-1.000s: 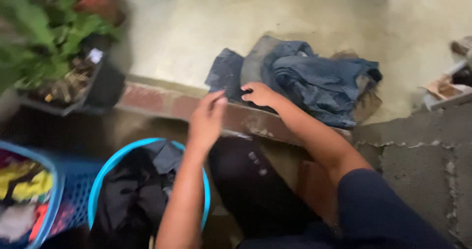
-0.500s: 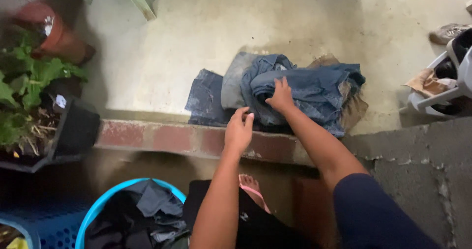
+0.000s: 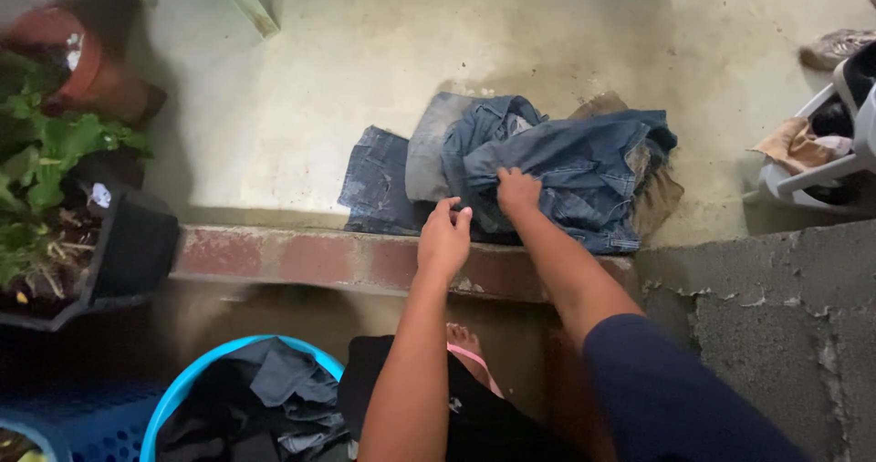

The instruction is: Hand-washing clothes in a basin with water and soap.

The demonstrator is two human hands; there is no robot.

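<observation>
Right hand (image 3: 517,191) pinches the crumpled denim garment (image 3: 566,166) by the concrete floor's (image 3: 365,51) brick edge (image 3: 301,259); left hand (image 3: 443,238) hovers, fingers loosely curled. Flattening barely begun.

Jeans (image 3: 566,166) under right hand (image 3: 516,191): faded mid-blue denim, paler grey-blue patches. Second denim piece (image 3: 379,181): darker blue. Cloth beneath (image 3: 659,197): brown. Step edge (image 3: 319,259): red-brown brick, worn pale. Floor (image 3: 365,51): cream concrete, stained. Basin (image 3: 196,380): bright blue rim, dark clothes inside. Plant pot (image 3: 137,248): black; leaves green.
</observation>
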